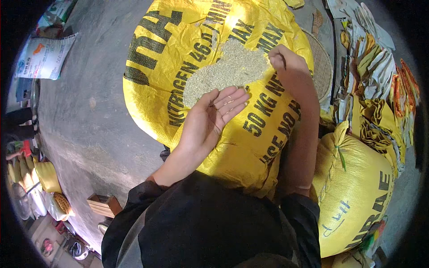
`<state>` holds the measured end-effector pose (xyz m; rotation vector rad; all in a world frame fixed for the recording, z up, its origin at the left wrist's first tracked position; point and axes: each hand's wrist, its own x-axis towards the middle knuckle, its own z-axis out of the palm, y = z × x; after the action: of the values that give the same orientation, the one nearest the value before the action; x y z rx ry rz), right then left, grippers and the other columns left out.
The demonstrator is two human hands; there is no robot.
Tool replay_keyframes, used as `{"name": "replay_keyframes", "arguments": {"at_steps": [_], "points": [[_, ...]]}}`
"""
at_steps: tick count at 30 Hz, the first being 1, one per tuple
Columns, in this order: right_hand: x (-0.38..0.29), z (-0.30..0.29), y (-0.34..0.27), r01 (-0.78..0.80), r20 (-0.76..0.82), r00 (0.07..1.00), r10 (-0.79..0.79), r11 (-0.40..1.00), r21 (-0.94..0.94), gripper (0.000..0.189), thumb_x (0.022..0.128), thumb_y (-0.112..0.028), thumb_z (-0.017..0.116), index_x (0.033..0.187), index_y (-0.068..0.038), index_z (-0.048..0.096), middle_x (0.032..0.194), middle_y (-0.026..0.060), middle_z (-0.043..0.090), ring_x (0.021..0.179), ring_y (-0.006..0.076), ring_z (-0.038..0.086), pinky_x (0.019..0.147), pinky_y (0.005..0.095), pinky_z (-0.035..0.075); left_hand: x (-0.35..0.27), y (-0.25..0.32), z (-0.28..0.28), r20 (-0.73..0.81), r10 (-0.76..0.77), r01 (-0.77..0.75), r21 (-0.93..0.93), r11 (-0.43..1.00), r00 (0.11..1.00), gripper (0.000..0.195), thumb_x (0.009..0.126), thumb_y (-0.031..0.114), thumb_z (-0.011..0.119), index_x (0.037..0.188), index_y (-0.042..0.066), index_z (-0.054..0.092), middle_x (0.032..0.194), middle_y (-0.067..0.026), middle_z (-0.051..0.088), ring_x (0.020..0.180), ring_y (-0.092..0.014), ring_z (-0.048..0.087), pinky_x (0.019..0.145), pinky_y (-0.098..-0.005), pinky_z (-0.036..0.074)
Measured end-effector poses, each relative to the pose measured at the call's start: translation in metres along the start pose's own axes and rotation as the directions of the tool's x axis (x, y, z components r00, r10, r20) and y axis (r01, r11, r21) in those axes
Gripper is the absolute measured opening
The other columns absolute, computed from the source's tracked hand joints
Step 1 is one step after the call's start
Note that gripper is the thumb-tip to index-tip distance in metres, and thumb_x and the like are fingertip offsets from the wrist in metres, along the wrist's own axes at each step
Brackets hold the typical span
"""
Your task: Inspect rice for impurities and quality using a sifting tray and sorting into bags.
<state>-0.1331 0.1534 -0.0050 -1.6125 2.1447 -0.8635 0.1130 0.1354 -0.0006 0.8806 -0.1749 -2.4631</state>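
Observation:
A pale heap of small grain (231,67) lies on a yellow woven plastic sack (147,110) printed with large black lettering. My left hand (211,114) is palm up at the near edge of the heap, its fingers stretched out flat. A few single grains rest on those fingers. At the heap's right edge, my right hand (286,60) is curled with its fingers closed, just above the sack. Whether any grain is inside that hand is hidden.
A tied, full yellow sack (355,194) stands close on my right. Behind it are piled folded sacks (372,77). A round woven tray (321,63) lies partly under the spread sack. On the left are a small wooden crate (104,205), a printed white sack (47,57) and several bags (47,177).

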Motion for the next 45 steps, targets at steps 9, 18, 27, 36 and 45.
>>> {"name": "replay_keyframes", "arguments": {"at_steps": [9, 18, 27, 36, 45], "points": [[0.029, 0.019, 0.006, 0.18, 0.295, 0.947, -0.129, 0.972, -0.15, 0.017, 0.086, -0.015, 0.06, 0.1, -0.007, 0.065, 0.094, 0.0145, 0.067, 0.094, 0.0352, 0.064, 0.082, 0.0448, 0.05, 0.002, -0.001, -0.002, -0.004, 0.009, -0.009, -0.002, 1.0, 1.0, 0.04, 0.107, 0.021, 0.036, 0.124, -0.012, 0.049, 0.129, -0.0276, 0.058, 0.126, -0.034, 0.058, 0.112, -0.0406, 0.045], [0.028, 0.03, 0.012, 0.262, 0.247, 0.946, -0.211, 0.946, -0.192, 0.014, 0.084, -0.015, 0.063, 0.096, -0.009, 0.066, 0.092, 0.0114, 0.068, 0.093, 0.0344, 0.065, 0.082, 0.0452, 0.05, 0.002, -0.001, -0.001, -0.003, 0.011, -0.011, -0.008, 1.0, 1.0, 0.04, 0.107, 0.021, 0.037, 0.124, -0.012, 0.05, 0.129, -0.0267, 0.059, 0.125, -0.033, 0.058, 0.112, -0.0402, 0.045], [0.027, 0.032, 0.019, 0.314, 0.213, 0.938, -0.273, 0.931, -0.188, 0.015, 0.087, -0.021, 0.066, 0.098, -0.011, 0.067, 0.083, 0.0111, 0.065, 0.081, 0.0316, 0.065, 0.072, 0.0419, 0.051, 0.002, -0.001, -0.002, 0.0, 0.018, -0.018, 0.004, 1.0, 1.0, 0.039, 0.107, 0.022, 0.038, 0.125, -0.011, 0.05, 0.129, -0.0257, 0.059, 0.126, -0.033, 0.058, 0.112, -0.04, 0.045], [0.025, 0.016, 0.007, 0.018, 0.212, 0.977, -0.02, 1.0, 0.01, 0.016, 0.086, -0.022, 0.068, 0.091, -0.007, 0.068, 0.072, 0.0068, 0.061, 0.068, 0.0222, 0.061, 0.066, 0.0337, 0.05, 0.0, -0.002, 0.0, -0.007, 0.023, -0.023, 0.013, 1.0, 1.0, 0.039, 0.107, 0.022, 0.037, 0.125, -0.011, 0.05, 0.13, -0.0255, 0.059, 0.125, -0.033, 0.058, 0.112, -0.0402, 0.045], [-0.045, 0.008, -0.055, 0.046, 0.251, 0.958, -0.137, 0.941, 0.336, 0.014, 0.083, -0.015, 0.075, 0.09, -0.003, 0.071, 0.069, 0.0065, 0.061, 0.061, 0.0125, 0.057, 0.059, 0.0294, 0.046, 0.0, 0.0, -0.001, 0.012, 0.006, -0.007, 0.026, 1.0, 1.0, 0.039, 0.107, 0.021, 0.037, 0.126, -0.012, 0.049, 0.13, -0.0256, 0.059, 0.124, -0.033, 0.059, 0.111, -0.04, 0.046]]}}
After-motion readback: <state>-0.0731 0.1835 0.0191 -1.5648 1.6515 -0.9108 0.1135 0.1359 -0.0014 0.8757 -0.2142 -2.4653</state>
